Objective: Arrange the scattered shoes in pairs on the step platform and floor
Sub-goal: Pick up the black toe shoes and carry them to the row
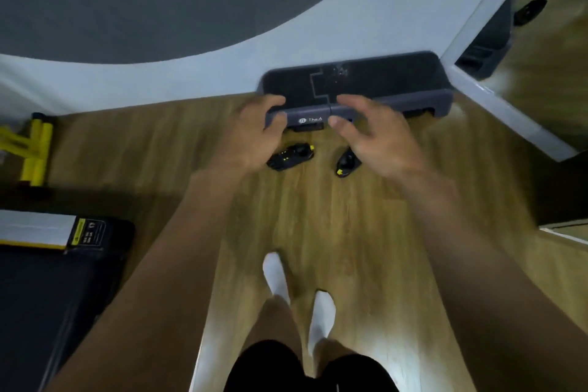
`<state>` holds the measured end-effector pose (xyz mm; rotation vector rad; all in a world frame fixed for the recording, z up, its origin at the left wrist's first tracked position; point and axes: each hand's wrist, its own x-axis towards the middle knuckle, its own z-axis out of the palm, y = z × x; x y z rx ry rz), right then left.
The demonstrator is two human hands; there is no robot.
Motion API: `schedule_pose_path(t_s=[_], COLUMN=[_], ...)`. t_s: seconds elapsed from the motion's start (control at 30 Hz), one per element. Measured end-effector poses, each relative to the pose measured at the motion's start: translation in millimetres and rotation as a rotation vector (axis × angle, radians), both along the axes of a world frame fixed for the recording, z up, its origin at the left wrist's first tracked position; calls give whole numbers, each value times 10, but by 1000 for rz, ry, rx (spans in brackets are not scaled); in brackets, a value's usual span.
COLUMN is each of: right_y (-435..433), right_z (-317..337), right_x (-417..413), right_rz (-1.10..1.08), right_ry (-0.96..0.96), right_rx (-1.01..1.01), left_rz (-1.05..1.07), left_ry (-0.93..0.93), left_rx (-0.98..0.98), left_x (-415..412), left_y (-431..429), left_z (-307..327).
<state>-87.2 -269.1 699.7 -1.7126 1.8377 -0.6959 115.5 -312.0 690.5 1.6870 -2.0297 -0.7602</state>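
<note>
Hands: left hand [251, 134], right hand [378, 143], grip wide, holding nothing.
Shoes: left shoe [291, 156], right shoe [345, 165], apart on floor [318, 216] by step [381, 83].

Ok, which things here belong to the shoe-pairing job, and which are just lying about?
For the job:
step platform
left black shoe on the floor
right black shoe on the floor
left hand and right hand, both empty, fingers spread

Lying about:
treadmill
yellow equipment by the wall
mirror
</note>
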Motion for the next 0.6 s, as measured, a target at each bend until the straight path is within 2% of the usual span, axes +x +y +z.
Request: schedule_pose_path(t_s=[0.27,0.43,0.53,0.6], right_y=[-1173,-1868,-2222,-2435], right_z=[-1200,-2257,-2964,-3464], right_x=[163,220,150,83], right_rz=[-161,-203,-215,-190], right_ry=[-91,-106,-89,-57], right_rx=[197,374,465,525], left_rz=[87,119,161,209], left_ry=[175,190,92,94], left_rx=[240,426,502,602], left_x=[40,-257,-453,-585], left_y=[-1359,-2082,-2404,-2547], left_z=[-1158,-2099,-2888,-3455])
